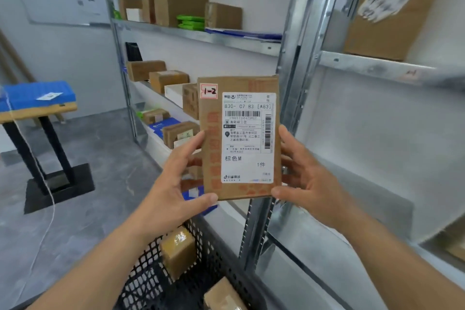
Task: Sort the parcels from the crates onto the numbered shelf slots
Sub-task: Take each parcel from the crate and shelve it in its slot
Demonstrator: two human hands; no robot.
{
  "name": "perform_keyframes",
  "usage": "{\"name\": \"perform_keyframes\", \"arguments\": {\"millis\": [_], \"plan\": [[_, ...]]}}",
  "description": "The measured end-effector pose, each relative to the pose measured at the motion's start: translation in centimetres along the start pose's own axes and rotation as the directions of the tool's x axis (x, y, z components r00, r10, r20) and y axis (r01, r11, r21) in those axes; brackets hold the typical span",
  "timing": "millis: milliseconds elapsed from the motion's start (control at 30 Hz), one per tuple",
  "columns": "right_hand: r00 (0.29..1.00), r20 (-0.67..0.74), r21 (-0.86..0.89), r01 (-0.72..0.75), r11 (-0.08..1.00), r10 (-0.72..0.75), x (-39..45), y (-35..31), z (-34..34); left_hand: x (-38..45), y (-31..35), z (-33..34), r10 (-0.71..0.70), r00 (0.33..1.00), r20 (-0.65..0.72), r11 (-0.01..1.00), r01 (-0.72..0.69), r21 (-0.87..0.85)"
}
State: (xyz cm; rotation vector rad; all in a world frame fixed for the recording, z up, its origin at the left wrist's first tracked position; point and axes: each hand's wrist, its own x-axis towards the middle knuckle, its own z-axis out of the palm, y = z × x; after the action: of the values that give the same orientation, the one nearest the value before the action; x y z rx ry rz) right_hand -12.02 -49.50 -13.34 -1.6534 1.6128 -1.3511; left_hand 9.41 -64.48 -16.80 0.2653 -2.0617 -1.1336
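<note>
I hold a flat brown cardboard parcel upright in front of me, its white shipping label facing me and a small red-edged tag reading "1-2" at its top left. My left hand grips its left edge and lower corner. My right hand grips its right edge, thumb at the lower right corner. Below my arms stands a black mesh crate with two taped brown parcels inside. The metal shelf rack rises right behind the held parcel.
The shelves on the left carry several brown boxes, green packets and blue mailers. A large box sits on the upper right shelf. At left stands a small table with a blue crate; a cord hangs past it.
</note>
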Motion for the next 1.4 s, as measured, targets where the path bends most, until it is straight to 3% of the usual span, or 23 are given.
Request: {"name": "perform_keyframes", "arguments": {"millis": [433,900,1400], "plan": [[0.977,-0.213,-0.192,-0.012,0.981,-0.029,-10.2,-3.6,-10.6,4.2,7.4,10.9,0.09,0.987,0.134,0.989,-0.072,-0.132],[0.93,-0.366,-0.242,-0.057,0.969,-0.037,-21.4,-6.3,-16.7,4.4,12.8,21.2,0.203,0.954,0.222,0.961,-0.151,-0.23],[0.783,-0.618,-0.311,-0.168,0.936,-0.065,-27.9,-10.6,-19.5,9.3,17.6,28.2,0.457,0.79,0.408,0.869,-0.297,-0.397]]}}
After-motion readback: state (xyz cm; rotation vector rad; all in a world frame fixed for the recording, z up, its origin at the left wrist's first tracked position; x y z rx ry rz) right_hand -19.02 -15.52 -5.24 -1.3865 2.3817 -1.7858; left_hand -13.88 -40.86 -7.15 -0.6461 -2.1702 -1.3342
